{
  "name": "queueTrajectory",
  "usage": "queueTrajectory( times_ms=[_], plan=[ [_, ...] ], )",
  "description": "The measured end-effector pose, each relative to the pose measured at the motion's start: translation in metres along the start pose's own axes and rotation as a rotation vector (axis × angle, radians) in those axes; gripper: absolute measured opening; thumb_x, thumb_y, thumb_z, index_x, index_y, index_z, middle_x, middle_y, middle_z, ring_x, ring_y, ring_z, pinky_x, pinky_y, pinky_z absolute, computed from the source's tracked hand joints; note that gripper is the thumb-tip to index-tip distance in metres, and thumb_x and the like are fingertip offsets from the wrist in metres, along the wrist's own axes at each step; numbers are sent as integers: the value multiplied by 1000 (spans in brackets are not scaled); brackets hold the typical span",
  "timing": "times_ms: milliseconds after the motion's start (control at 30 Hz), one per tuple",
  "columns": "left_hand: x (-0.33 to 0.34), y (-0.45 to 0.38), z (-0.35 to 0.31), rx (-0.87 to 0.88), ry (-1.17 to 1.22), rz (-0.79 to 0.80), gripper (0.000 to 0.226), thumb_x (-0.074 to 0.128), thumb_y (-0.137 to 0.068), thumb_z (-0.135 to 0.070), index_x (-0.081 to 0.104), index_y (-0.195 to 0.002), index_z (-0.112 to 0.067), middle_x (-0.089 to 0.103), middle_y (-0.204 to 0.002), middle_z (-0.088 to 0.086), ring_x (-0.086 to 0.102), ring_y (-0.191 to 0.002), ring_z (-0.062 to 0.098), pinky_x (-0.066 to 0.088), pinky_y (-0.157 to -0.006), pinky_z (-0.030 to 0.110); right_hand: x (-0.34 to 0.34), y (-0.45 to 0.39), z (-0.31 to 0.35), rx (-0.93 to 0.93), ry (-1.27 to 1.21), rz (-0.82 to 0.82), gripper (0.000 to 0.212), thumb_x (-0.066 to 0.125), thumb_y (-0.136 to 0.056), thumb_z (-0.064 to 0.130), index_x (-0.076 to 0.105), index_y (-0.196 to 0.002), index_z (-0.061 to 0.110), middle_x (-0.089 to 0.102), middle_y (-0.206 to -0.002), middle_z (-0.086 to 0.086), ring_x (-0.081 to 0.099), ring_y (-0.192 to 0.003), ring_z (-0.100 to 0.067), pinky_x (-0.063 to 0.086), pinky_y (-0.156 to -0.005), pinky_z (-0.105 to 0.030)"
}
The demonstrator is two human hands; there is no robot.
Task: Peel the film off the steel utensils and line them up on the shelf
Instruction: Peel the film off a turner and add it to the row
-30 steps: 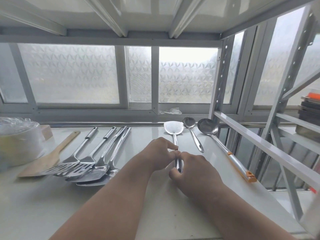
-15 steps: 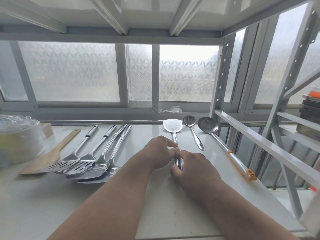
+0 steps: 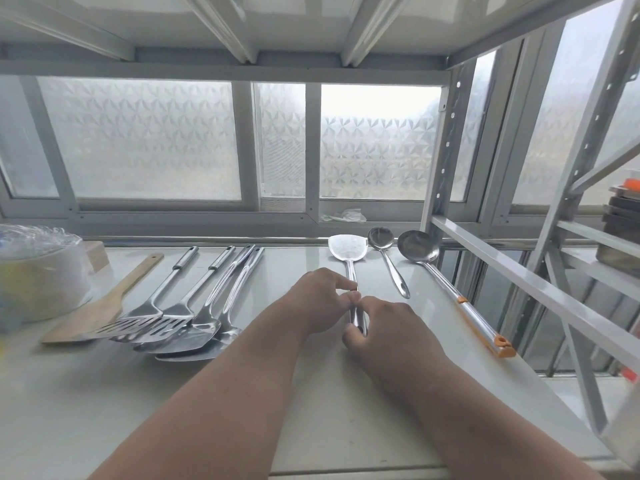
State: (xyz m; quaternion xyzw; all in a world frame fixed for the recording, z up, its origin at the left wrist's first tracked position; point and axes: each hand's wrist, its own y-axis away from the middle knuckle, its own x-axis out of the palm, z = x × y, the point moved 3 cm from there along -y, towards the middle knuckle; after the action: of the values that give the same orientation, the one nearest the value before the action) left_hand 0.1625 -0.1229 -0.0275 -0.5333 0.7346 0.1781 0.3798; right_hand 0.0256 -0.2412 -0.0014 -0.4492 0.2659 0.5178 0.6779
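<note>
From the head camera, both hands meet on the handle of a steel turner (image 3: 347, 250) that lies flat on the white shelf (image 3: 311, 393). The left hand (image 3: 318, 299) has its fingers curled, thumb and forefinger pressed together in a pinch at mid-handle. The right hand (image 3: 388, 327) is curled too, its thumb against the lower end of the handle and its fingertips meeting the left hand's; whether a film edge sits between them is too small to tell.

The turner's blade is broad, flat and dull-bright, pointing toward the frosted window, beyond the fingers. Just beside it to the right lie a polished spoon (image 3: 388, 258) and a deep-bowled ladle (image 3: 420, 252) with a long handle capped in orange, all three apart.

Well to the left, four steel utensils (image 3: 180, 306), two of them slotted, overlap in a fan, with a wooden spatula (image 3: 100, 310) next to them.
</note>
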Motion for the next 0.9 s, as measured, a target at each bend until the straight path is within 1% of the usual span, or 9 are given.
queueTrajectory(
  times_ms=[133, 200, 267, 367, 433, 500, 600, 733, 900],
  plan=[
    [0, 0, 0, 1, -3, -2, 35, 67, -96, -56, 76, -127, -44, 68, -123, -2, 70, -115, 26, 48, -81, 33, 0, -1, 0, -2, -11, 0, 39, 52, -90, 37, 56, -130, 38, 53, -76, 10, 54, -86, -17, 44, -69, -32],
    [0, -1, 0, -2, -4, -3, 36, 67, -95, -57, 76, -128, -44, 70, -123, 2, 69, -106, 26, 50, -84, 34, 0, -1, 0, -1, -6, 0, 40, 51, -90, 37, 56, -130, 38, 53, -76, 11, 54, -87, -17, 44, -69, -32],
    [0, 0, 0, 0, -6, -6, 37, 68, -94, -58, 76, -128, -44, 71, -122, -1, 67, -101, 24, 52, -87, 35, 0, -1, 0, 3, -8, 2, 42, 52, -90, 36, 55, -132, 39, 52, -76, 11, 54, -87, -17, 43, -69, -31],
    [0, 1, -1, 5, -7, -8, 36, 68, -95, -57, 76, -128, -44, 69, -122, -5, 70, -113, 25, 52, -88, 35, 0, 0, -1, 6, -13, 2, 44, 52, -90, 36, 54, -134, 40, 52, -76, 11, 55, -88, -17, 43, -69, -31],
    [0, 1, -2, 6, -10, -4, 36, 67, -95, -57, 76, -127, -44, 68, -121, -8, 70, -116, 26, 51, -87, 35, 0, -1, -1, 9, -15, 4, 44, 52, -90, 36, 54, -133, 41, 53, -76, 11, 56, -88, -17, 43, -68, -31],
    [0, 2, -2, 6, -13, -3, 36, 67, -95, -58, 76, -127, -45, 66, -120, -10, 70, -117, 27, 51, -87, 36, 0, -1, -1, 10, -15, 2, 42, 52, -90, 36, 56, -131, 40, 54, -76, 11, 56, -88, -17, 44, -68, -31],
    [-1, 2, -4, 6, -17, 0, 37, 68, -96, -57, 76, -129, -44, 69, -124, -4, 69, -118, 28, 53, -92, 39, 0, 0, -1, 16, -9, -6, 38, 53, -89, 36, 58, -128, 38, 53, -75, 11, 55, -85, -17, 42, -66, -32],
    [-2, 3, -5, 6, -25, 3, 38, 68, -96, -57, 74, -131, -43, 71, -126, 1, 69, -117, 27, 53, -92, 38, -1, 0, 0, 19, -18, -6, 38, 53, -89, 36, 58, -126, 39, 56, -77, 10, 58, -86, -18, 45, -67, -32],
    [-3, 6, -7, 7, -24, -1, 37, 69, -97, -55, 75, -131, -42, 72, -125, -2, 69, -115, 24, 52, -90, 35, -2, 1, 0, 29, -23, -2, 40, 53, -89, 35, 58, -128, 40, 56, -73, 11, 56, -83, -15, 42, -62, -30]
  ],
)
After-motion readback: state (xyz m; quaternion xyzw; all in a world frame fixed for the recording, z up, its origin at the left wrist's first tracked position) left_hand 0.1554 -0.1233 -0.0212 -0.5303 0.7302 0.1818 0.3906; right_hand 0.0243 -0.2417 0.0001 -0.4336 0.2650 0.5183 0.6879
